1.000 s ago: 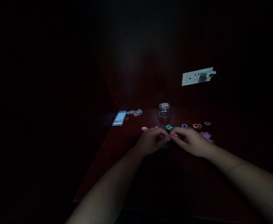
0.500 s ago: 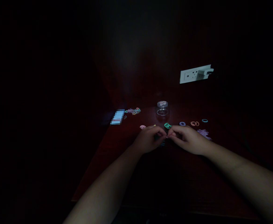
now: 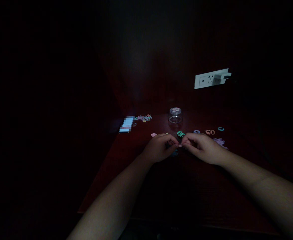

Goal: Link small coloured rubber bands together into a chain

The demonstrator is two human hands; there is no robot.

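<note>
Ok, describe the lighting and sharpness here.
Head view: very dark, the left side nearly black; the phone screen bright but pixelated; the plug casting a shadow on the pale socket plate; the pinkish band between the left hand and right hand too dim for detail.

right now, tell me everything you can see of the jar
The jar is small, squat and round, see-through, probably plastic or glass. It stands upright on the dark reddish table, beyond the hands. A greyish lid with a pale pinkish patterned top sits on it. A bright ring shows lower down inside its outline. I can make out nothing inside, and no hand touches it.
</note>
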